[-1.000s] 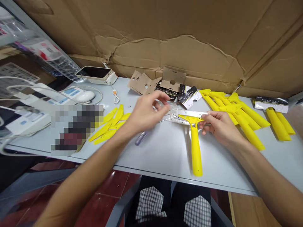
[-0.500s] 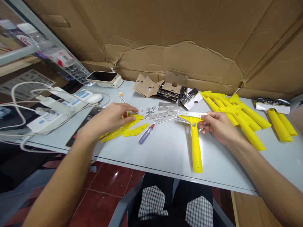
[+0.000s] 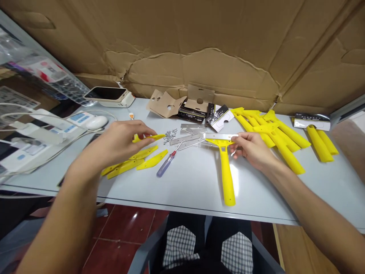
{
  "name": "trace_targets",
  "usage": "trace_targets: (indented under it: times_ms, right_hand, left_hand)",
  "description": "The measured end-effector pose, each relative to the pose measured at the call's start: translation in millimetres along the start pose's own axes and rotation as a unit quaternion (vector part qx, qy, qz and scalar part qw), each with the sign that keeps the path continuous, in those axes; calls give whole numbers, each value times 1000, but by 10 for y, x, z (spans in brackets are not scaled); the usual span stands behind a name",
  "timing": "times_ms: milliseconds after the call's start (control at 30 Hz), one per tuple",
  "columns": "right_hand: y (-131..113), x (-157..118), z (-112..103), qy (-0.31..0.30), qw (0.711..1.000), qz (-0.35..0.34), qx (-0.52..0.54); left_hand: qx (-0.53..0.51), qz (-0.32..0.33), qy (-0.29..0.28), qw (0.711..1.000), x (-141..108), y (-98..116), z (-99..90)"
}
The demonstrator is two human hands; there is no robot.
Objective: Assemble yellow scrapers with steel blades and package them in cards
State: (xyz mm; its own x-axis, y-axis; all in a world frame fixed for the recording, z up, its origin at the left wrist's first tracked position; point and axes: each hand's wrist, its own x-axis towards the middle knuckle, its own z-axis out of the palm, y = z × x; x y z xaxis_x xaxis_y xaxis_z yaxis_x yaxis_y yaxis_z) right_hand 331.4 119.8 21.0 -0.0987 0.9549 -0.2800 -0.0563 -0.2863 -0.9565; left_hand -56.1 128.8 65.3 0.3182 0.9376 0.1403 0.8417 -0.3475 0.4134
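My left hand (image 3: 125,139) pinches a flat yellow plate (image 3: 154,137) above several similar yellow plates (image 3: 152,159) on the table. In my right hand (image 3: 248,146) is a yellow scraper handle (image 3: 227,175), gripped at its wide head, with a metal blade (image 3: 219,136) lying across that head. Between the hands are a pile of small screws (image 3: 170,136), several loose metal blades (image 3: 186,140) and a screwdriver (image 3: 166,164) with a purple handle.
Several yellow handles (image 3: 285,142) lie at the right, near a black-and-white card (image 3: 311,121). Opened cardboard packaging (image 3: 167,104) stands at the back. A phone (image 3: 105,93), power strips (image 3: 31,148) and white cables are at the left.
My left hand has lifted a yellow plate off the group on the table. My right hand still holds the scraper head and blade. The camera view has shifted slightly to the right.
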Motion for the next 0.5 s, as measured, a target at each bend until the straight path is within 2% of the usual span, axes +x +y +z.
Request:
trace_targets:
  times_ms: [33, 133, 200, 267, 367, 500]
  right_hand:
    - [1, 2, 2, 0, 1000, 2, 1]
    - [5, 6, 7, -3, 1000, 7, 4]
    - [6, 5, 7, -6, 1000, 9, 6]
    - [4, -1, 7, -8, 1000, 9, 7]
    - [-2, -13, 6, -8, 1000, 5, 9]
    - [8, -15, 11, -22, 1000, -7, 13]
  left_hand:
    - [-30, 10, 46, 998, 0, 153, -2]
    - [-133, 38, 110, 984, 86, 697, 91]
    - [-191, 78, 107, 973, 229, 1016, 232]
    - [-221, 111, 79, 966, 402, 1217, 399]
    - [-225, 138, 47, 963, 599, 1296, 597]
    - [-189, 188, 47, 963, 631, 1225, 701]
